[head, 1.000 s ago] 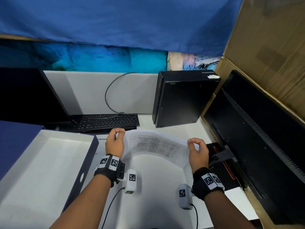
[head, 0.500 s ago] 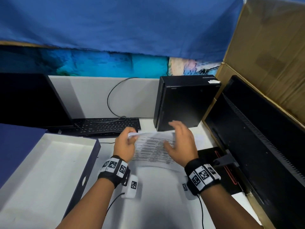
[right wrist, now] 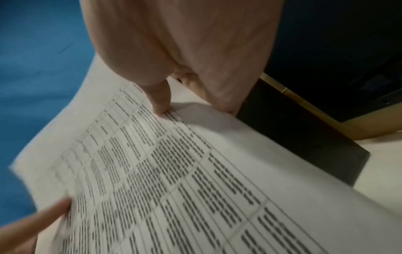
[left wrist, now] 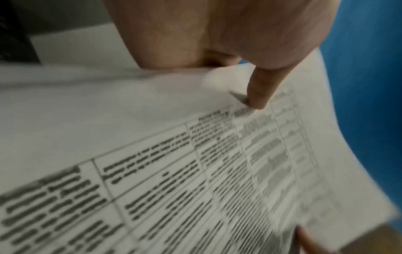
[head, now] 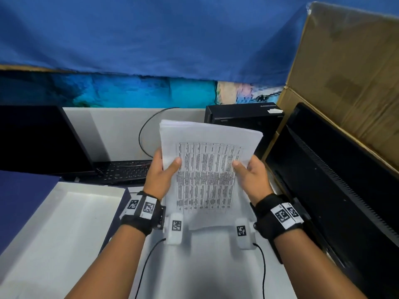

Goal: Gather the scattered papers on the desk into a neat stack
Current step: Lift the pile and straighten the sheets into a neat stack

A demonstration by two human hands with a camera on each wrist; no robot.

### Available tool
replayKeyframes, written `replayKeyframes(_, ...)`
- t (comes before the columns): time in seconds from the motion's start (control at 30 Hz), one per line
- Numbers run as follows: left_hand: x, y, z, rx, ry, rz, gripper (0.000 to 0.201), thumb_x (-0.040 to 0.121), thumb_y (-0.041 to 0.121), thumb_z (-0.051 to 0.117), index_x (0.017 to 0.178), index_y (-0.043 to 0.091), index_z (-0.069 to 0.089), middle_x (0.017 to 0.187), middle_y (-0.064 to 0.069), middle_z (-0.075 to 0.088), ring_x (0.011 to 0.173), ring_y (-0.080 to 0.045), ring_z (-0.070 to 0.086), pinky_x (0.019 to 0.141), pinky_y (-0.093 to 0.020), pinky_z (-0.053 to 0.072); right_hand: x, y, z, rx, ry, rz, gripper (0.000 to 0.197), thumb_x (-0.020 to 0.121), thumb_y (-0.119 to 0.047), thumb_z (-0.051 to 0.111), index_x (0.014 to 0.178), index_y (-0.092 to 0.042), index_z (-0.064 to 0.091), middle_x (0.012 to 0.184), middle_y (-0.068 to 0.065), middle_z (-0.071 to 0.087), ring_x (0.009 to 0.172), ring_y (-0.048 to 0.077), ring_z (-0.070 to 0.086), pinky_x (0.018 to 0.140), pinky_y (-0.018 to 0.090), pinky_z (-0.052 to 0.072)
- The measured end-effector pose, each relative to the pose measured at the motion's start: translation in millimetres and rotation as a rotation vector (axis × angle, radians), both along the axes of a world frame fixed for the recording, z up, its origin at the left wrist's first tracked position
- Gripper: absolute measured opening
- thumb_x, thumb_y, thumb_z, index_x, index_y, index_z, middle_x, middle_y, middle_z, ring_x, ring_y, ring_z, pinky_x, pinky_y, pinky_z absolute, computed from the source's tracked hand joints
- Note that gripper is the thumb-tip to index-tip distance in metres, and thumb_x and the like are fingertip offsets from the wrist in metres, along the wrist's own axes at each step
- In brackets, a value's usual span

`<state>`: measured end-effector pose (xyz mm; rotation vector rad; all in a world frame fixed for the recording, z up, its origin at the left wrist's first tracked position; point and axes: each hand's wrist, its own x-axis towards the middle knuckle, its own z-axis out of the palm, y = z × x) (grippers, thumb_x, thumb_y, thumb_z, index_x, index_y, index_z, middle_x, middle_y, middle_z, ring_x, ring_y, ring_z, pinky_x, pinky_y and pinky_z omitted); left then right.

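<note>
A stack of white papers (head: 205, 167) printed with tables is held up on end above the desk, its top leaning away from me. My left hand (head: 165, 171) grips its left edge, thumb on the printed front and fingers behind. My right hand (head: 246, 171) grips the right edge the same way. In the left wrist view the thumb (left wrist: 259, 91) presses on the top sheet of the papers (left wrist: 195, 171). In the right wrist view the thumb (right wrist: 161, 101) pinches the papers (right wrist: 174, 171). The fingers behind the sheets are hidden.
An open white box (head: 60, 223) with a dark blue lid lies at the left. A black keyboard (head: 123, 171) and a monitor (head: 38, 139) stand behind it. A black computer case (head: 244, 115) is at the back, another black monitor (head: 334, 190) and cardboard (head: 349, 67) at the right.
The papers lay curved on the desk a second ago. Both hands have taken them by the sides and raised them upright in front of me.
</note>
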<state>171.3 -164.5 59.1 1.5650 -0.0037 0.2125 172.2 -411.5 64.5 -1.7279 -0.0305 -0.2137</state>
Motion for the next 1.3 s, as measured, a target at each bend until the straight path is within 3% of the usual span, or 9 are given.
replayKeyframes(0.17, -8.7, -3.0, -6.8, 0.129, -0.085, 0.021, 0.039, 0.080, 0.038, 0.065, 0.114, 0.044, 0.047, 0.113, 0.016, 0.064, 0.101, 0.006, 0.062, 0.081, -0.016, 0.051, -13.4, 6.4, -10.0, 0.086, 0.000, 0.011, 0.039, 0.093, -0.019, 0.060, 0.131, -0.022, 0.051, 0.130, 0.001, 0.066, 0.123, 0.018, 0.061, 0.105, 0.048, 0.048)
replayKeyframes(0.23, -15.0, -3.4, -18.4, 0.154, -0.065, 0.020, 0.037, 0.083, 0.027, 0.067, 0.108, 0.045, 0.046, 0.109, 0.018, 0.062, 0.094, 0.013, 0.060, 0.076, -0.011, 0.049, -23.3, 10.0, -22.8, 0.054, 0.063, 0.009, 0.039, 0.095, -0.013, 0.060, 0.129, -0.026, 0.048, 0.126, -0.003, 0.066, 0.119, 0.014, 0.063, 0.103, 0.045, 0.050)
replayKeyframes(0.4, -24.9, -12.1, -44.6, 0.202, 0.025, 0.075, 0.028, 0.093, 0.013, 0.058, 0.097, 0.038, 0.046, 0.098, 0.012, 0.061, 0.087, 0.003, 0.059, 0.074, -0.020, 0.044, -42.0, 27.3, -43.9, -0.081, 0.109, -0.019, 0.021, 0.103, -0.020, 0.047, 0.118, -0.033, 0.043, 0.109, -0.016, 0.063, 0.101, -0.006, 0.062, 0.096, 0.034, 0.053)
replayKeyframes(0.57, -25.1, -16.4, -36.3, 0.164, -0.014, 0.139, 0.026, 0.092, 0.013, 0.059, 0.111, 0.024, 0.046, 0.101, 0.009, 0.060, 0.093, -0.002, 0.059, 0.073, -0.016, 0.045, -42.4, 34.2, -34.6, 0.012, 0.092, -0.058, 0.023, 0.102, -0.019, 0.047, 0.106, -0.042, 0.048, 0.106, -0.014, 0.066, 0.096, -0.008, 0.065, 0.081, 0.015, 0.051)
replayKeyframes(0.77, -22.8, -15.1, -19.0, 0.077, -0.122, 0.145, 0.021, 0.089, 0.019, 0.066, 0.103, 0.016, 0.051, 0.091, 0.009, 0.060, 0.075, 0.003, 0.059, 0.070, -0.013, 0.047, -41.0, 32.7, -21.8, 0.143, -0.033, -0.186, 0.027, 0.089, -0.015, 0.069, 0.110, -0.020, 0.052, 0.098, -0.005, 0.062, 0.081, 0.000, 0.062, 0.072, 0.016, 0.052)
replayKeyframes(0.9, -15.2, -20.9, -6.5, 0.066, -0.166, 0.213, 0.012, 0.092, 0.019, 0.062, 0.100, 0.015, 0.055, 0.091, 0.009, 0.060, 0.080, 0.007, 0.056, 0.076, -0.008, 0.040, -31.2, 36.5, -5.2, 0.142, -0.069, -0.298, 0.009, 0.091, -0.022, 0.065, 0.097, -0.017, 0.060, 0.094, -0.010, 0.063, 0.089, 0.003, 0.061, 0.084, 0.019, 0.048)
replayKeyframes(1.0, -7.8, -21.4, -8.2, 0.071, -0.142, 0.246, 0.006, 0.094, 0.018, 0.058, 0.099, 0.019, 0.055, 0.093, 0.004, 0.063, 0.086, -0.002, 0.059, 0.080, -0.015, 0.041, -22.9, 37.0, -5.7, 0.152, 0.000, -0.331, 0.005, 0.092, -0.025, 0.059, 0.089, -0.022, 0.061, 0.092, -0.010, 0.065, 0.092, 0.012, 0.062, 0.087, 0.033, 0.052)
replayKeyframes(1.1, -5.2, -19.5, -10.2, 0.028, -0.119, 0.219, 0.006, 0.093, 0.021, 0.055, 0.099, 0.021, 0.054, 0.097, -0.003, 0.067, 0.093, -0.014, 0.063, 0.082, -0.021, 0.044, -19.8, 37.2, -5.9, 0.169, 0.005, -0.315, 0.006, 0.092, -0.021, 0.058, 0.087, -0.020, 0.061, 0.092, -0.007, 0.065, 0.092, 0.015, 0.061, 0.085, 0.034, 0.051)
replayKeyframes(1.3, -11.5, -8.5, -23.2, -0.079, -0.111, 0.063, 0.044, 0.076, 0.036, 0.069, 0.112, 0.022, 0.048, 0.102, 0.002, 0.061, 0.090, -0.006, 0.062, 0.082, -0.018, 0.048, -23.4, 31.0, -7.5, 0.141, -0.039, -0.266, 0.008, 0.093, -0.021, 0.062, 0.095, -0.015, 0.057, 0.090, -0.008, 0.059, 0.079, -0.002, 0.058, 0.075, 0.019, 0.048)
